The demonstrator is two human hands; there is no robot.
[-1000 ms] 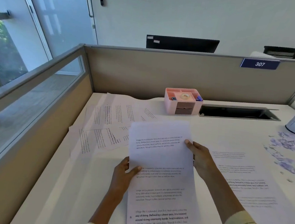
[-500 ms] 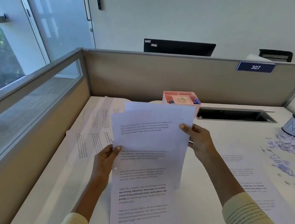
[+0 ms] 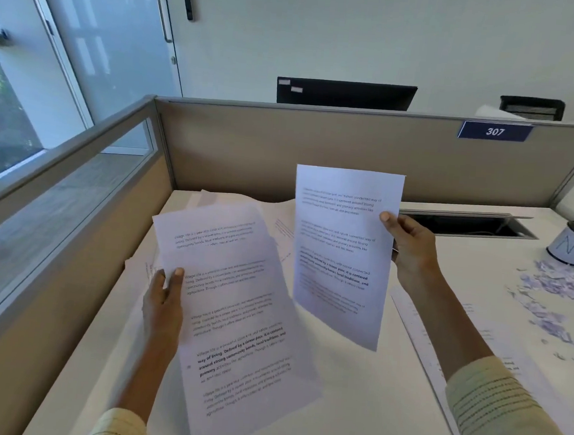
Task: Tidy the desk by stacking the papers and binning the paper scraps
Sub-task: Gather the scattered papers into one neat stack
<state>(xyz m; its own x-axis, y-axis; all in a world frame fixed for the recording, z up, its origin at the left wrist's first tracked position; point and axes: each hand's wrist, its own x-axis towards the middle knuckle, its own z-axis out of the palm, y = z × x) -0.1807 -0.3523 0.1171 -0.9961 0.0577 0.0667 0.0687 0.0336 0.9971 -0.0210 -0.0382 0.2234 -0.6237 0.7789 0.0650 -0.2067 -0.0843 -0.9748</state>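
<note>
While each hand pinches its own printed sheet clear of the counter [image 3: 349,411], the step looks like gathering papers into one stack. Left hand [image 3: 163,305] grips the left sheet [image 3: 236,316] at its left edge, thumb on top; it is tilted, possibly more than one page, cannot tell. Right hand [image 3: 410,251] pinches the right sheet [image 3: 341,256] at its right edge, near upright. To do it well: bring the right sheet over the left, square the edges, tap them on the counter. Count: two held sheets, a loose pile at back left [image 3: 232,201], at least one sheet at right [image 3: 475,335], one scrap heap [image 3: 554,296], one tin [image 3: 573,243].
</note>
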